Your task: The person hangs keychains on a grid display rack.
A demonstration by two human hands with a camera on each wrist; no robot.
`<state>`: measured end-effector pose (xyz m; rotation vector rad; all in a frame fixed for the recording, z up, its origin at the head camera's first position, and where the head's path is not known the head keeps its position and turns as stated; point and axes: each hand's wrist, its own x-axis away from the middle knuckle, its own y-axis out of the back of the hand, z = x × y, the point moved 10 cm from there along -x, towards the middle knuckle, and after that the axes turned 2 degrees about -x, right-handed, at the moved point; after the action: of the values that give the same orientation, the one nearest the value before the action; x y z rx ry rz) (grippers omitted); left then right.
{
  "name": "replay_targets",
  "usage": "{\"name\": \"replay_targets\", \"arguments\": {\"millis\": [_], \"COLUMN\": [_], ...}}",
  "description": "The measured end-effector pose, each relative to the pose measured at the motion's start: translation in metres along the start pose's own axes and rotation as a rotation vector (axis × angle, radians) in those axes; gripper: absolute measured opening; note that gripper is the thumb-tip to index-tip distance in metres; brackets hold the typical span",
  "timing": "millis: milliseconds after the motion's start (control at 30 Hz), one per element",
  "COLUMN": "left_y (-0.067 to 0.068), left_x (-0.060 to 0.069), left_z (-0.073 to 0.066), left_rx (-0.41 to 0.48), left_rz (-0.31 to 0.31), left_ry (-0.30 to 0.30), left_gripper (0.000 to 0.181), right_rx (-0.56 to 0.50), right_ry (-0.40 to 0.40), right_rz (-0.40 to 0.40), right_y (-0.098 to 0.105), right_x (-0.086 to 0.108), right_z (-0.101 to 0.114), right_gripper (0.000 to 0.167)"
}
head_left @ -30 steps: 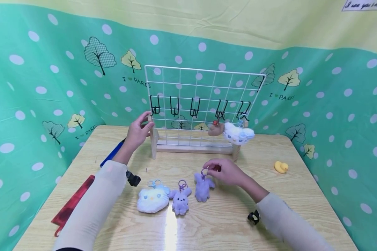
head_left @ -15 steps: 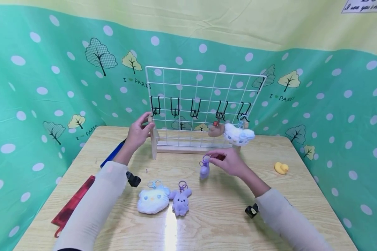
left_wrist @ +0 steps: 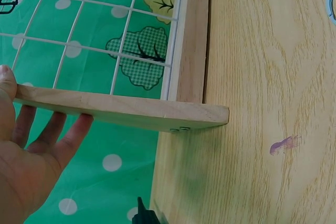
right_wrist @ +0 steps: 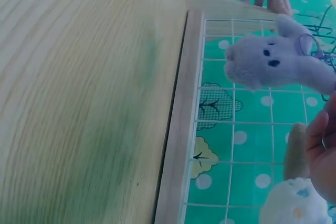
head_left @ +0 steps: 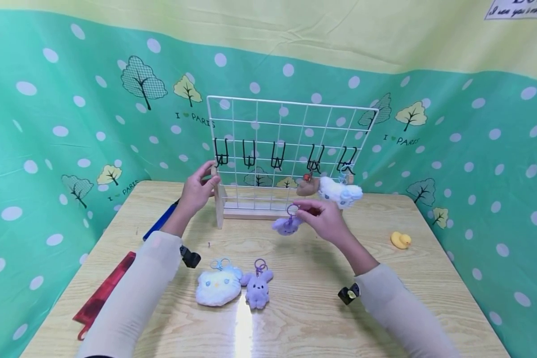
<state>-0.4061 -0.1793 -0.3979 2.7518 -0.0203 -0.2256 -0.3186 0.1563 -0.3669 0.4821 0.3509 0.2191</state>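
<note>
My right hand pinches the ring of a purple plush bunny keychain, which hangs in the air in front of the rack's lower part. The right wrist view shows the bunny with its dark eyes. At the rack's left end, my left hand holds the wooden side post, thumb on one face and fingers on the other. The white wire grid rack carries a row of black hooks. A white plush cat keychain and a brown plush hang from the right-hand hooks.
On the table lie a white plush cat keychain and a second purple bunny keychain. A red pouch and a blue item lie at the left. A yellow rubber duck sits at the right.
My right hand has lifted the purple bunny keychain off the table and carried it up and forward toward the rack. The left hand stays on the post.
</note>
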Motion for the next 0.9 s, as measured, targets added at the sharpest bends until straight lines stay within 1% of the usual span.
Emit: {"name": "replay_targets", "arguments": {"millis": [133, 367, 633, 700, 900], "left_y": [-0.001, -0.001, -0.001, -0.001, 0.0], "left_x": [0.0, 0.0, 0.001, 0.0, 0.0], "left_z": [-0.001, 0.0, 0.0, 0.0, 0.0], "left_rx": [0.003, 0.005, -0.008, -0.006, 0.005], "left_rz": [0.002, 0.001, -0.002, -0.002, 0.0], "left_ry": [-0.005, -0.012, -0.011, -0.012, -0.022], "left_gripper": [0.057, 0.058, 0.059, 0.059, 0.059], "right_rx": [-0.028, -0.079, -0.145, -0.153, -0.162], "right_ry": [-0.018, 0.013, -0.004, 0.006, 0.075], "right_rz": [-0.034, -0.098, -0.117, -0.132, -0.193], "right_y": [0.001, 0.003, -0.001, -0.001, 0.002], "right_x": [-0.002, -0.009, -0.019, -0.021, -0.029], "right_z": [0.0, 0.009, 0.02, 0.023, 0.038], "right_gripper": [0.027, 0.025, 0.026, 0.026, 0.026]}}
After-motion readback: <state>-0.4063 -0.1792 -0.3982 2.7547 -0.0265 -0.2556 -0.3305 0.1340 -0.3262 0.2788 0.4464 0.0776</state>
